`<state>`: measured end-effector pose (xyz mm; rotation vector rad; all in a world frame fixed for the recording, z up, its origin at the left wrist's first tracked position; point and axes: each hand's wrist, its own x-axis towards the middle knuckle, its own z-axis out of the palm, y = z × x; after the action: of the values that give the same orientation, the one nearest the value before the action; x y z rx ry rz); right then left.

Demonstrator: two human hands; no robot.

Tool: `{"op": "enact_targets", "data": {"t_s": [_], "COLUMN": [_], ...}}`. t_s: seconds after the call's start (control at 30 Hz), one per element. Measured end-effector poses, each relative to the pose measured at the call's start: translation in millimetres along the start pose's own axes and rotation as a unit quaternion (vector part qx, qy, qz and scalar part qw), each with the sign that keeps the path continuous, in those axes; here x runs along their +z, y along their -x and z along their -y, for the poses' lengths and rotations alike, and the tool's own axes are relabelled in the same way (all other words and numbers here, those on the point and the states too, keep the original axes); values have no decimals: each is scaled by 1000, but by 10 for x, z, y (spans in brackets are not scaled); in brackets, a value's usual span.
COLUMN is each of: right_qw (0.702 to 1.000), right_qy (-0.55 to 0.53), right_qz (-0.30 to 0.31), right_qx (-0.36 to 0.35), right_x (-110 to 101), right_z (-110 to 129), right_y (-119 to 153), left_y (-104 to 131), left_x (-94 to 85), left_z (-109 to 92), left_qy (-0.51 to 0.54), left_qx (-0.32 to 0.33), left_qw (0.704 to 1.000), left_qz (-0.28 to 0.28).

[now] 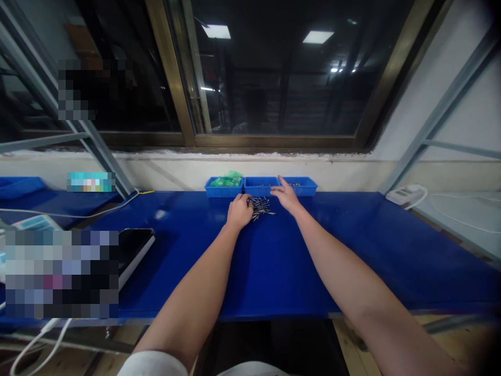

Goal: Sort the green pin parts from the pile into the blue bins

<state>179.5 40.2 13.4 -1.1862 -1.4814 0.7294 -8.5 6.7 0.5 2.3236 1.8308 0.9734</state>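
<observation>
A loose pile of thin, shiny metal pieces (260,207), like screws or nails, lies on the blue tabletop (270,271). My left hand (240,211) is at the pile's left edge, its fingers curled in; whatever they pinch is too small to make out. To the right of the pile, my right hand (287,197) hovers before the bins with fingers apart and nothing visible in them. Behind the pile stand the blue bins (225,193) in a row. Green plastic packaging (229,180) fills the left compartment. Small metal bits show in the middle and right ones, partly hidden by my right hand.
On the left lies a dark-screened device (136,245) beside a blurred-out area. A white cable (97,213) crosses the table there. A white power strip (407,194) sits at the far right by a metal post (415,151). Behind the table is a window (282,78).
</observation>
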Motion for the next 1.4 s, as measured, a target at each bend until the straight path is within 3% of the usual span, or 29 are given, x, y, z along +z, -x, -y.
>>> {"op": "enact_targets", "data": {"t_s": [0.1,0.17,0.3,0.4,0.53,0.67,0.83,1.1,1.23,1.4], "right_qw": [995,990,972,958,946,933,933,907,919,955], "right_qy": [70,123,232,252,260,289,311,384,354,243], "right_qz": [-66,-63,40,134,192,214,180,161,152,137], "right_qx": [-5,-8,0,21,35,22,-24,-69,-85,-98], "right_x": [-16,-13,10,-8,-84,-117,-59,26,20,32], "right_z": [-46,-51,-7,45,101,83,-26,-100,-84,-43], "right_y": [36,86,187,223,236,245,226,206,214,231], "left_y": [-11,-9,31,69,86,79,73,75,65,36], "left_x": [7,1,-20,-21,-11,-1,28,51,35,-21], "left_z": [21,15,-43,-79,-85,-74,-65,-70,-83,-114], "left_qy": [-3,-12,-57,-85,-93,-91,-83,-82,-78,-33], "left_qx": [-7,-10,30,43,33,26,24,39,54,113], "left_qw": [1000,999,992,984,979,979,979,981,985,991], "left_qz": [13,34,110,153,179,183,182,169,142,67]}}
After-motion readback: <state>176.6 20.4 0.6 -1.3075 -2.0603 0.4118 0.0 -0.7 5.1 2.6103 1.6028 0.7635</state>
